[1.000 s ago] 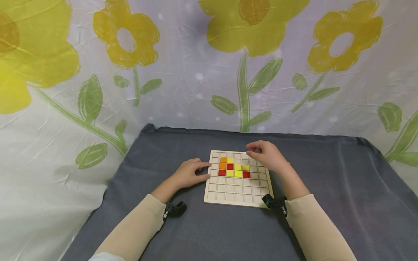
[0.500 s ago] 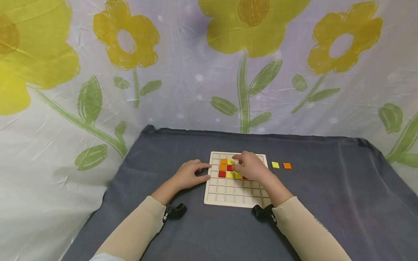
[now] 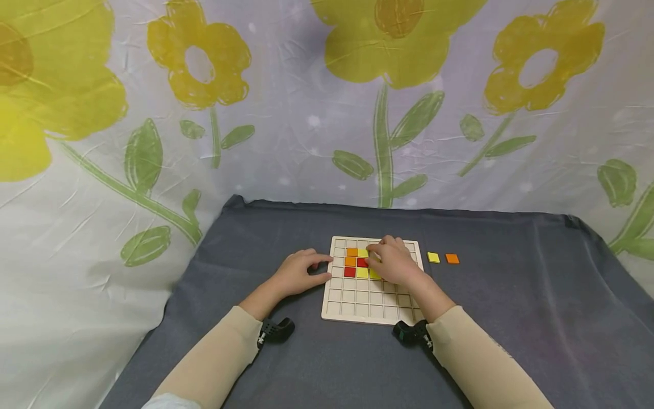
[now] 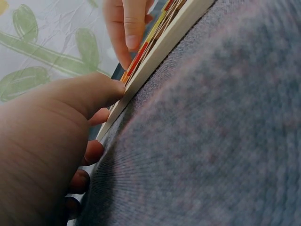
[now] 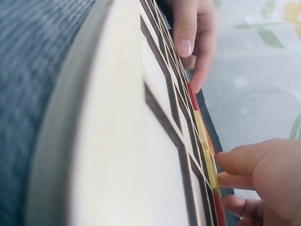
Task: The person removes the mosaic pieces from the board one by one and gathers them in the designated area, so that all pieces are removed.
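A square wooden grid board (image 3: 347, 311) lies on the dark cloth, with red, orange and yellow square tiles in its upper cells. My left hand (image 3: 295, 274) rests at the board's left edge, its fingers and thumb fairly straight and touching the wooden rim (image 4: 151, 59). Over the upper right cells is my right hand (image 3: 395, 264), covering several tiles. In the right wrist view its thumb and fingers (image 5: 240, 160) come down at a yellow tile (image 5: 210, 168). Whether they pinch a tile is hidden. An orange tile (image 3: 352, 251) and a red tile (image 3: 349, 272) show beside them.
Right of the board, a loose yellow tile (image 3: 433, 257) and a loose orange tile (image 3: 452, 258) lie on the grey cloth (image 3: 511, 295). Behind the table hangs a flower-print curtain (image 3: 286, 147). Each wrist wears a small black camera.
My right hand has come left and down from the board's upper right onto the tiles, uncovering the two loose tiles. Since half a second ago it has barely moved. The left hand stays put.
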The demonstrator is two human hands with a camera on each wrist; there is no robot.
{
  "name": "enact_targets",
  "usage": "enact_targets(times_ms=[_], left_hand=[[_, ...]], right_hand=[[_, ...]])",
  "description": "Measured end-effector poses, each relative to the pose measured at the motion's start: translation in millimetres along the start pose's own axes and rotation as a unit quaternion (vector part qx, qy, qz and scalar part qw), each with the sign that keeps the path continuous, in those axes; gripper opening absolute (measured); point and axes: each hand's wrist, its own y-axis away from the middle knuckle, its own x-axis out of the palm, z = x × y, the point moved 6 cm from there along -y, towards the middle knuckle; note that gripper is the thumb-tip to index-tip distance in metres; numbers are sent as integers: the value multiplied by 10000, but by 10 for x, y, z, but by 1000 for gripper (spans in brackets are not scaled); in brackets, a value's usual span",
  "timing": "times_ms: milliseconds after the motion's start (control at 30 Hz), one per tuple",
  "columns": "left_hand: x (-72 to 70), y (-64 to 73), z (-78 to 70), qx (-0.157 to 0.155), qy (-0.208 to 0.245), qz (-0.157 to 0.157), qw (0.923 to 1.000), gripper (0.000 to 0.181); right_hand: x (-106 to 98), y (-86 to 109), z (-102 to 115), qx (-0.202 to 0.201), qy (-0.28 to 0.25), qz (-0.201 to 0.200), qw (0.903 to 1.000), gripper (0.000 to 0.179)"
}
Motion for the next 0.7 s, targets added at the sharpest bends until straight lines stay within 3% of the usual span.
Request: enact_targets(times_ms=[233,467,700], left_hand=[[-3,1,7,-72,33,22,10000,43],[-15,-6,-17,-104,23,71,9999,42],[-26,-5,-36,-62,17,58,10000,41]], right_hand=[[2,-55,4,-20,-419,-334,9986,34],[-13,-80,-8,428,-1206,-622,9898,31],[-8,-97,-10,509,-1253,-890,9868,28]])
